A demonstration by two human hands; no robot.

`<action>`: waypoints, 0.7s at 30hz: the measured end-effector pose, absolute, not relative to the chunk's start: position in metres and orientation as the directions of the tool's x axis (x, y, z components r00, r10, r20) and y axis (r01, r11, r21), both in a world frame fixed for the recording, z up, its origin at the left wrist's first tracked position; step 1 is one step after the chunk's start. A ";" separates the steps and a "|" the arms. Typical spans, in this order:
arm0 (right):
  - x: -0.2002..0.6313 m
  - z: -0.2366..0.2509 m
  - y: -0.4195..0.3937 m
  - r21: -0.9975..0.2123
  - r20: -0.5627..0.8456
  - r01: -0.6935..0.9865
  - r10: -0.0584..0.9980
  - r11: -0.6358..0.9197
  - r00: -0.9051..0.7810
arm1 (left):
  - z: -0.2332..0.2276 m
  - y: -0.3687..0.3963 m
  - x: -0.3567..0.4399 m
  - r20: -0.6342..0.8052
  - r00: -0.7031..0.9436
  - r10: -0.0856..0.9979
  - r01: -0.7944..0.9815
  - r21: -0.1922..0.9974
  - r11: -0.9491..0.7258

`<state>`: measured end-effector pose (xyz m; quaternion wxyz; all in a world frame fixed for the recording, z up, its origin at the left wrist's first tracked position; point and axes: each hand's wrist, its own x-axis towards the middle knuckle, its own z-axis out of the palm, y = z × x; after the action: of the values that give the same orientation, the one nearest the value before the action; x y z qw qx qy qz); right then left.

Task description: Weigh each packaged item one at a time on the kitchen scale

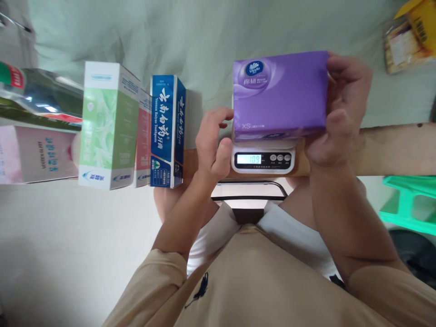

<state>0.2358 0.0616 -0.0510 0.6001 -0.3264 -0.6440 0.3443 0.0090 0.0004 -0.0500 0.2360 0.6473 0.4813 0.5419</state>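
A purple Vinda tissue pack [279,97] rests on a small white kitchen scale [264,169], covering most of its platform. The scale's lit display seems to read 109. My right hand [344,104] is closed around the pack's right end, with fingers at the far corner and thumb at the near side. At the pack's left edge is my left hand [214,143], its fingers curved and thumb apart. Its fingertips reach the edge, but whether they press on it is unclear.
To the left stand a blue toothpaste box [166,131], a green-and-white box [108,127] and a red-and-white box [143,141] between them. Further left lie a dark green bottle [54,93] and a pink box [41,154]. A yellow food packet [408,43] sits far right; a green stool [408,204] stands below.
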 end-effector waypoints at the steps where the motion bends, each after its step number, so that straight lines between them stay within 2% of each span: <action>1: 0.236 -0.051 0.061 -0.840 0.540 0.017 0.840 0.542 -0.059 | -0.050 0.000 0.009 0.462 -0.052 0.885 0.374 0.831 -0.412; 7: 0.235 -0.049 0.060 -0.865 0.478 0.131 0.875 0.484 -0.075 | -0.042 -0.004 0.013 0.479 -0.047 0.876 0.334 0.834 -0.439; 10: 0.235 -0.048 0.060 -0.869 0.465 0.178 0.885 0.461 -0.022 | -0.041 -0.007 0.013 0.468 -0.055 0.882 0.330 0.842 -0.427; 16: 0.233 -0.046 0.059 -0.860 0.473 0.240 0.880 0.450 0.047 | -0.043 -0.018 0.019 0.537 -0.033 0.843 0.332 0.801 -0.498; 19: 0.232 -0.048 0.063 -0.863 0.477 0.222 0.876 0.453 0.069 | -0.044 -0.027 0.031 0.595 -0.069 0.800 0.384 0.756 -0.530; 21: 0.233 -0.047 0.069 -0.857 0.504 0.153 0.862 0.492 0.050 | -0.042 -0.033 0.039 0.651 -0.096 0.753 0.411 0.715 -0.566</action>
<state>0.2326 0.0688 -0.0473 0.5989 -0.4078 -0.6223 0.2962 0.0386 -0.0326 -0.0420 0.1443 0.6567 0.4429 0.5930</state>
